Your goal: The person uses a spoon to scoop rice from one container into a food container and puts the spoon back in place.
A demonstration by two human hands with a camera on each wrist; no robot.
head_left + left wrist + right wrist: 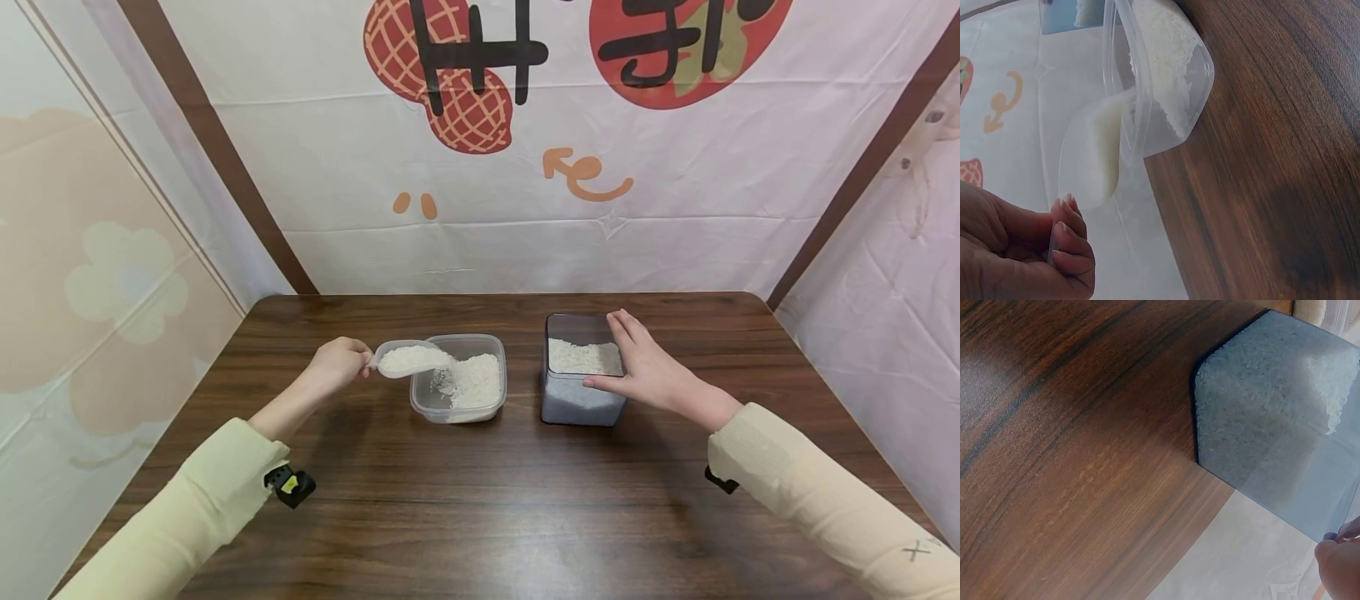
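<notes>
Translucent white plastic scoop (1079,156) heaped with white rice grains (482,379), held over a clear rectangular plastic tub (457,413).
Nearest, 2 cream sleeves (180,496) cross a dark brown wood-grain table (480,500); beyond, the left hand (339,363) pinches the scoop's handle, fingers curled tight, its bowl above the tub's left rim; the right hand (651,362), thumb spread wide from straight fingers, touches the rim of a grey-tinted square container (585,404) of rice. Farthest hangs white printed cloth (360,258).
</notes>
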